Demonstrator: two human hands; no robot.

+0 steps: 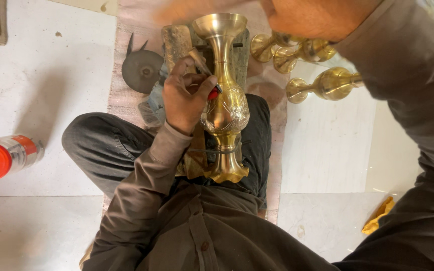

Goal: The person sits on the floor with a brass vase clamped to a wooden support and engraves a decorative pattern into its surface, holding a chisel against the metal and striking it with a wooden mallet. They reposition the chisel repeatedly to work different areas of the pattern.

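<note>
I'm pinching a small red-handled tool (208,89) against the brass vase (223,100) at frame centre with my left hand (184,98); my right hand (312,17), upper right, is blurring, its grip unclear.

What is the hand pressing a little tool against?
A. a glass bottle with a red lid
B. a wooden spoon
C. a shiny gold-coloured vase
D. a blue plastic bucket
C: the left hand holds a small tool against the engraved belly of the brass vase lying across the person's lap.

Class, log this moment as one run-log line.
left hand: presses engraving tool on brass vase | right hand: raised, blurred | spare brass vases: floor
</note>
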